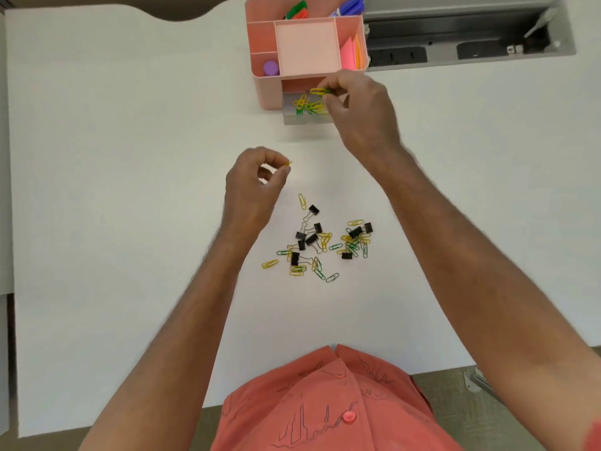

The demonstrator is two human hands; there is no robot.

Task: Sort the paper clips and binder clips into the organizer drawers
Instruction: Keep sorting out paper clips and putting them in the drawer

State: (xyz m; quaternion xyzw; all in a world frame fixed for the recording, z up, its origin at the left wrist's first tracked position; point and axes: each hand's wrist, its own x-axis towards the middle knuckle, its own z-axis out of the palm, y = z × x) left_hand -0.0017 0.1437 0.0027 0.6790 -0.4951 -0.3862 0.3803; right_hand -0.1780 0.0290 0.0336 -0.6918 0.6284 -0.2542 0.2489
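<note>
A pink desk organizer (270, 89) stands at the back of the white table, its clear drawer (305, 118) pulled out with several yellow and green paper clips inside. My right hand (357, 109) hovers over the drawer, pinching yellow and green paper clips (320, 91). My left hand (253, 183) is nearer me, fingertips pinched on a yellow paper clip (289, 163). A loose pile of paper clips (325, 245) mixed with several black binder clips (311, 239) lies on the table between my forearms.
The organizer's top compartments hold markers (297, 9), pink sticky notes (349, 55) and a purple round item (270, 68). A recessed cable tray (455, 37) with sockets sits at the back right. The table's near edge runs by my orange shirt.
</note>
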